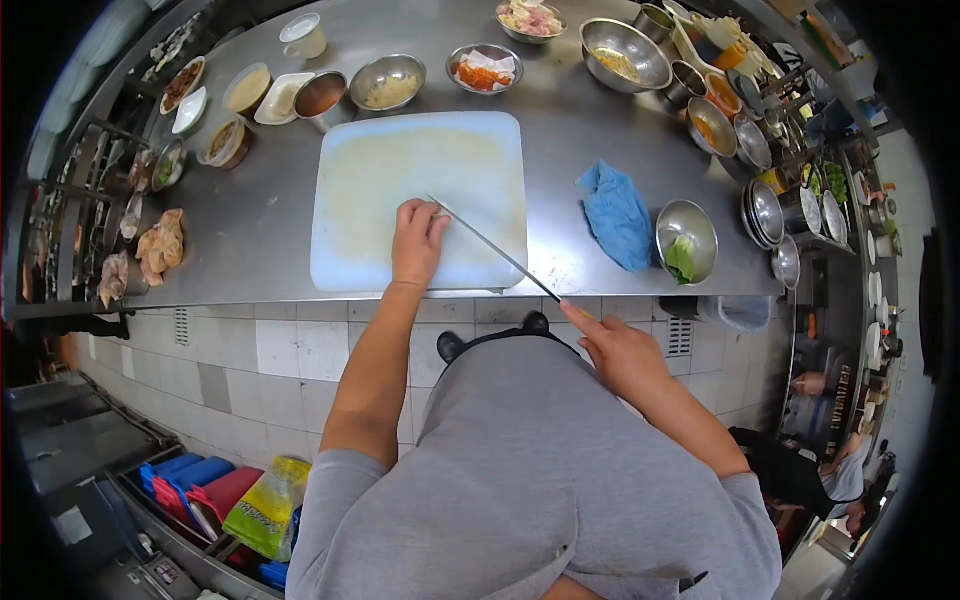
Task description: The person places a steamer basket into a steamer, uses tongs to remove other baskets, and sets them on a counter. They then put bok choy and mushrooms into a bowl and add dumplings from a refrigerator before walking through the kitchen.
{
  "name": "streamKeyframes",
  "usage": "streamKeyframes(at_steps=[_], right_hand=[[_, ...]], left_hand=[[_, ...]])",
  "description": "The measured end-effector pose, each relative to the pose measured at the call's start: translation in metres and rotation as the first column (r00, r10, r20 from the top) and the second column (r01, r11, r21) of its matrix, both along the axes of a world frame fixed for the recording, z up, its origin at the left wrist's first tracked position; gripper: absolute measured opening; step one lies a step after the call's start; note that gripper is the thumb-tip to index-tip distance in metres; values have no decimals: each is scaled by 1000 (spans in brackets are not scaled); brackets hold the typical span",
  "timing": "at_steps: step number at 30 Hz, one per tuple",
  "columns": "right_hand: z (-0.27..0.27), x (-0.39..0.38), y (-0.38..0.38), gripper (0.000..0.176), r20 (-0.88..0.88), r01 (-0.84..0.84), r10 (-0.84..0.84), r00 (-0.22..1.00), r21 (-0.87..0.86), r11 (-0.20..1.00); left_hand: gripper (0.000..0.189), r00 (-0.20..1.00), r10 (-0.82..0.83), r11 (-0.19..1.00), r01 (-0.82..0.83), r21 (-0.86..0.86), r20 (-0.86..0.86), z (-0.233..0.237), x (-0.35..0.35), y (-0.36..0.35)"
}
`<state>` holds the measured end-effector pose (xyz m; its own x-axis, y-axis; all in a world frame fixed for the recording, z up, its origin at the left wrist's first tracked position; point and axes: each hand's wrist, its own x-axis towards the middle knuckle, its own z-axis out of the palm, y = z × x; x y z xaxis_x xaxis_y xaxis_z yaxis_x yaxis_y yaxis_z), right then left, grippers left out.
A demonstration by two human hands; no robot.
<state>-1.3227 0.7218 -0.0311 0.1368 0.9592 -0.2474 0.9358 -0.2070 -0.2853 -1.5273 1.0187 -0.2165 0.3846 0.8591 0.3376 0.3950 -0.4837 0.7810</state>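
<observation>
Left hand (pixel 417 240) reaches mid-frame, fingers seemingly curled under; right hand (pixel 620 350), lower right of centre, is clenched, forefinger extended.

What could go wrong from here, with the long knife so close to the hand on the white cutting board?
1. The long thin steel knife held in the right hand has its tip beside the curled fingers of the left hand; a slip could cut them.
2. The white rectangular plastic cutting board lies at the front edge of the steel counter; hard pressure might shift it over the edge.
</observation>
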Motion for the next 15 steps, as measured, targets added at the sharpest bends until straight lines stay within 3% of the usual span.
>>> streamKeyframes(at_steps=[8, 11, 13, 15], right_hand=[[18, 11, 0, 61, 8, -10, 11, 1000, -62, 998], [-8, 13, 16, 66, -39, 3, -7, 999, -112, 994], [-40, 10, 35, 71, -65, 6, -23, 998, -240, 971], [-73, 9, 40, 69, -81, 3, -19, 997, -189, 982]], left_hand=[[20, 1000, -11, 1000, 11, -11, -2, 3, 1, 0], [19, 999, -36, 999, 35, 30, 35, 1, 2, 2], [18, 999, -32, 999, 32, 23, 4, 5, 1, 0], [17, 999, -31, 999, 32, 25, -23, 6, 3, 0]])
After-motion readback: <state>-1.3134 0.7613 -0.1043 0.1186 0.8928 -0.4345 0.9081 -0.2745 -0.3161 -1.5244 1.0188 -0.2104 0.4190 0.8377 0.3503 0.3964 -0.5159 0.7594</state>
